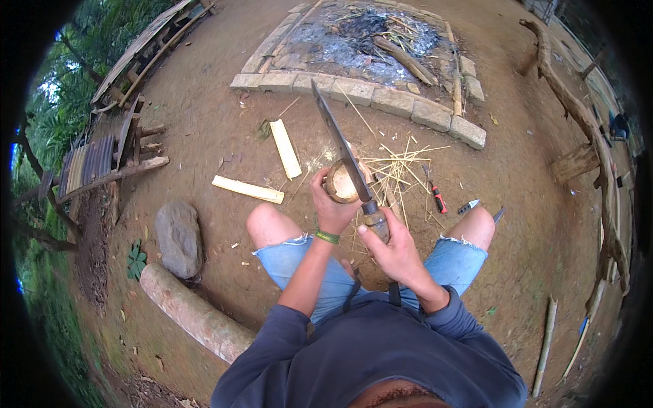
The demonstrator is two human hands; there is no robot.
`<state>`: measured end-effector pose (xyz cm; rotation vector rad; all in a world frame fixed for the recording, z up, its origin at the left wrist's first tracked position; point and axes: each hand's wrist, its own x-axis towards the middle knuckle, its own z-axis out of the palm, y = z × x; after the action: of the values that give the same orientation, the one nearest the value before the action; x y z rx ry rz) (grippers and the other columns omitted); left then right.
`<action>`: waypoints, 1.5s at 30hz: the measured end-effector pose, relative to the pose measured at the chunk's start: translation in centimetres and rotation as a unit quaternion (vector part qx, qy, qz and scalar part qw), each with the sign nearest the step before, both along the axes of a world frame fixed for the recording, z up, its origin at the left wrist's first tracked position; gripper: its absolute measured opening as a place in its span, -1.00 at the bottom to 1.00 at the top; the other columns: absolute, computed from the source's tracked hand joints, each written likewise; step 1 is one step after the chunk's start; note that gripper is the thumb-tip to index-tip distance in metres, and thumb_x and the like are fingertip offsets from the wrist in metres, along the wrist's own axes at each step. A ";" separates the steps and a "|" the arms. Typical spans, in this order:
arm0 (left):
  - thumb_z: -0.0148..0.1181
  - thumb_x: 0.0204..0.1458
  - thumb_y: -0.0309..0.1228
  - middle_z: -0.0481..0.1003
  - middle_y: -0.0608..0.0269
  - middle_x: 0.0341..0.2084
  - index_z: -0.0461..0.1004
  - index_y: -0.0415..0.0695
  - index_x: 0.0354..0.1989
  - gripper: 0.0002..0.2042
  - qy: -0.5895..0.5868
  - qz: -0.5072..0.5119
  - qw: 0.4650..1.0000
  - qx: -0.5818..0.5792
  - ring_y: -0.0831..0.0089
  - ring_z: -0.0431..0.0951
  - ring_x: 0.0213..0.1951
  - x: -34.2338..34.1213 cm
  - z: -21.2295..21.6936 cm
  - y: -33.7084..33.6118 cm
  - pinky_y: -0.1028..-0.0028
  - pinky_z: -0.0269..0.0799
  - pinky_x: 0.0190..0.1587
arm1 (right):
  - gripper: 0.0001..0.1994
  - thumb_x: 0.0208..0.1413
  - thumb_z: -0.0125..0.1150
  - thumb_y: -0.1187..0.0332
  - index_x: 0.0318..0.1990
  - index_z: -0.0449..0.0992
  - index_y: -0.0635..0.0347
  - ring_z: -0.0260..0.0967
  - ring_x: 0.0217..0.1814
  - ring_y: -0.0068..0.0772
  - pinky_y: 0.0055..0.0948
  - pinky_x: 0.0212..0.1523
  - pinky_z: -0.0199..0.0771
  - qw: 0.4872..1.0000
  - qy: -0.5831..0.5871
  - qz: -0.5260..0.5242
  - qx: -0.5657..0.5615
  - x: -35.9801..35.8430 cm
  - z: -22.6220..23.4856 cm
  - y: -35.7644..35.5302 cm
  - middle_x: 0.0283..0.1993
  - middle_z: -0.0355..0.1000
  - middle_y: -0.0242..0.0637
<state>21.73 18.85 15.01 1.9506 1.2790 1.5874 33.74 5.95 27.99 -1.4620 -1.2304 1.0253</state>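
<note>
My left hand (332, 212) is wrapped round a brown, round shell (342, 186) with a pale inside, which looks like a coconut shell. Closed on the handle of a machete (340, 139) is my right hand (398, 251). The long dark blade points up and away to the left, passing across the shell's right side; whether its edge touches the shell I cannot tell. Both hands are above my lap, between my knees. Just beyond them, a loose heap of thin split sticks (398, 168) lies on the dirt. Part of that heap is hidden behind the shell and blade.
Two pale split bamboo pieces (286, 149) lie ahead on the left. A red-and-black-handled tool (439, 200) rests near my right knee. A boulder (179, 239) and a thick log (197, 313) are on the left. Ahead is a stone-edged fire pit (354, 90) with ash.
</note>
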 end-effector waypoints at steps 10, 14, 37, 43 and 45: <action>0.66 -0.34 -0.29 0.51 -0.14 0.00 0.24 -0.25 0.26 -0.07 0.058 -0.088 0.989 -0.100 -0.08 0.58 0.02 -0.7 0.2 1.0 0.14 0.54 0.04 | -0.62 0.29 0.23 0.27 0.10 0.39 0.37 0.39 -0.45 -0.63 -0.53 -0.42 0.40 0.987 0.153 -0.019 -0.052 1.2 0.5 0.3 -0.42 0.44 -0.38; 0.66 -0.33 -0.32 0.50 -0.16 0.00 0.23 -0.26 0.27 -0.07 0.043 -0.060 0.995 -0.065 -0.09 0.58 0.02 -0.9 -1.4 1.3 0.14 0.54 0.03 | -0.55 0.24 0.28 0.29 0.16 0.37 0.40 0.44 -0.35 -0.61 -0.51 -0.34 0.43 0.993 0.095 -0.058 0.023 0.9 3.0 -0.9 -0.31 0.51 -0.33; 0.54 -0.30 -0.41 0.42 -0.18 0.12 0.24 -0.31 0.28 -0.13 0.028 -0.158 0.982 -0.105 -0.07 0.45 0.19 0.7 0.1 1.1 0.14 0.37 0.25 | -0.72 0.20 0.25 0.30 -0.05 0.45 0.30 0.29 -0.61 -0.61 -0.47 -0.57 0.29 0.991 0.107 -0.034 -0.068 3.2 -4.2 1.6 -0.60 0.36 -0.45; 0.03 0.17 0.02 0.22 -0.16 0.39 0.08 -0.32 0.45 -0.20 0.010 -0.201 0.972 0.122 -0.04 0.12 0.46 -2.0 15.1 7.4 0.10 -0.05 0.50 | -0.74 0.20 0.23 0.30 -0.10 0.46 0.30 0.31 -0.60 -0.61 -0.48 -0.54 0.33 0.991 0.088 -0.047 -0.086 3.9 -4.7 0.8 -0.59 0.37 -0.43; -0.07 0.25 0.06 0.25 -0.13 0.38 0.16 -0.26 0.43 -0.27 0.054 -0.237 0.935 0.258 -0.01 0.11 0.47 -0.6 23.4 8.9 0.03 -0.08 0.50 | -0.83 0.24 0.19 0.35 -0.15 0.43 0.27 0.31 -0.58 -0.61 -0.49 -0.52 0.32 0.991 0.090 -0.042 -0.090 3.1 -3.3 0.9 -0.58 0.36 -0.44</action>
<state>21.13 27.70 38.38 2.4395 0.3646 1.6749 36.79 6.84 24.66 -1.5075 -0.9596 1.2069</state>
